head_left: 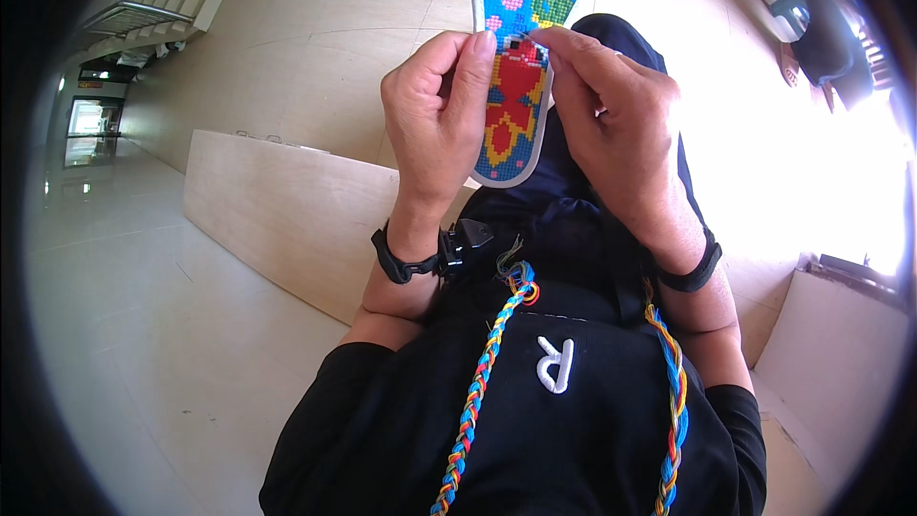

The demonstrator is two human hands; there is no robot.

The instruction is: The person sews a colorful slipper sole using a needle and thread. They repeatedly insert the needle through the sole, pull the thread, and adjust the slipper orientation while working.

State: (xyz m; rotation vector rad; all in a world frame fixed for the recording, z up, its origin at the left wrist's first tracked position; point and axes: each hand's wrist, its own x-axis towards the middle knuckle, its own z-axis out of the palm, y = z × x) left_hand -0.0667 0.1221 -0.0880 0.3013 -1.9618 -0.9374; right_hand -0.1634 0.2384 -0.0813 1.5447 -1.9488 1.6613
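Observation:
A cross-stitched insole (513, 89) with a white edge is held up above my lap. Its stitching shows red and yellow fish-like shapes, pink dots and green leaves on blue. My left hand (438, 111) grips the insole's left edge, thumb on top and fingers partly hidden beneath. With thumb and forefinger, my right hand (622, 104) pinches a thin needle (525, 36) at the stitched face, close to the right edge. Any thread on the needle is too fine to make out. The insole's far end runs out of the picture.
A braid of coloured embroidery thread (478, 387) and a looser multicoloured skein (675, 408) hang down my black shirt (587, 437). To the left stands a pale wooden board (286, 208) on the tiled floor (129, 315). Blurred items, including a dark blue one (824, 36), are at upper right.

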